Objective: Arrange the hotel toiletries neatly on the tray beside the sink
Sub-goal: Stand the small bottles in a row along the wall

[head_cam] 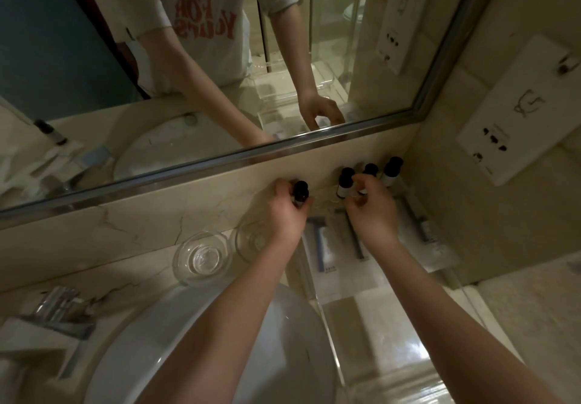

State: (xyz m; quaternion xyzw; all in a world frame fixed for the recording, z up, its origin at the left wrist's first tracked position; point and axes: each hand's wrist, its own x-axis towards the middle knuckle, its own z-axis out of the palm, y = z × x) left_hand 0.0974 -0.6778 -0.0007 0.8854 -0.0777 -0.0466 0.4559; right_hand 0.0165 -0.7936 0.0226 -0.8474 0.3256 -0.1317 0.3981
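While left hand grips lone bottle — right hand pinches middle bottle

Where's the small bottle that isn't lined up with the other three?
Head view, centre: the left hand grips the small bottle against the back wall, just left of the three bottles standing at the back of the tray.

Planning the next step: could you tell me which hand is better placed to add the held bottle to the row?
Left, probably. The left hand grips the loose bottle, just left of the row of three bottles; the right hand is busy at that row.
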